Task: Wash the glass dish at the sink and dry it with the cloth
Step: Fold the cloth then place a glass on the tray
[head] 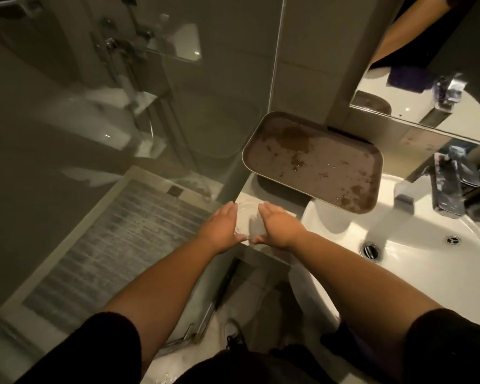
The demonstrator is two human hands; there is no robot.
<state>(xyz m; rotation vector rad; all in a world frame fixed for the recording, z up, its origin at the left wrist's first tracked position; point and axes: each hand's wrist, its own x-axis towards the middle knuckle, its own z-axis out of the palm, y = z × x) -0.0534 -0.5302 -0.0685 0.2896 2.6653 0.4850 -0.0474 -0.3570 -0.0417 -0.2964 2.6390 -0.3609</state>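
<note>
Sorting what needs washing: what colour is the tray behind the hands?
Brown, with darker wet blotches, seen in the head view: tray.

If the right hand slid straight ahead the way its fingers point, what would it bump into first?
Most likely the brown tray lying across the sink's back corner. The right hand, flat against the glass dish, points up-left toward the tray's near edge, though depth is hard to judge.

Dim, warm-tinted light; the brightest area is the white sink at right, with small glints on the faucet (also blurred). Upper left is murky and soft. Wide-angle bending shows at the edges.
</note>
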